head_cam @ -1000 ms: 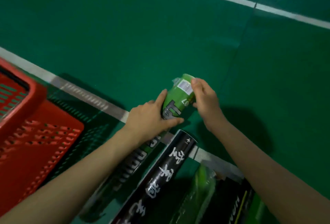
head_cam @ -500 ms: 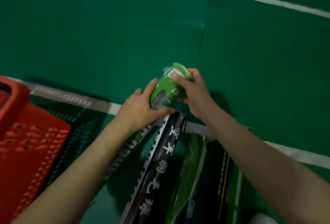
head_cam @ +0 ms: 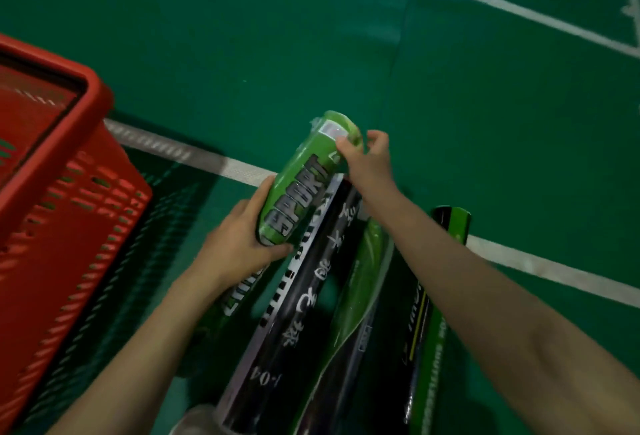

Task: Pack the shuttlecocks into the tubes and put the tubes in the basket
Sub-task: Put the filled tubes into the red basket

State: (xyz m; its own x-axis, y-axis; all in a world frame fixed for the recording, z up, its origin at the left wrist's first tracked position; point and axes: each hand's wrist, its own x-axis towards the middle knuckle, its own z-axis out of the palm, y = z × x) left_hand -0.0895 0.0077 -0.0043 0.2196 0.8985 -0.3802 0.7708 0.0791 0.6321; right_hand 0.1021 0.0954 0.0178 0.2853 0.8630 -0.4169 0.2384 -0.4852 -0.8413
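The left hand (head_cam: 239, 244) has its fingers and thumb curled round the middle of the green tube (head_cam: 304, 185), gripping it just below the word SPORT. The right hand (head_cam: 369, 164) pinches the tube's far capped end, with its thumb on the white label and the other fingers bent over the cap. The green tube slants between the two hands, cap end pointing away from the person, and its near part runs on under the left wrist.

Just beside it on the floor (head_cam: 242, 36) lies a black tube (head_cam: 304, 296) with white characters, then a green-and-black tube (head_cam: 360, 292), then a dark tube (head_cam: 429, 313) with a green band under the right forearm. The red basket (head_cam: 69, 209) stands at the left, apart from the tubes. A white line (head_cam: 221, 166) crosses the green floor behind the hands.
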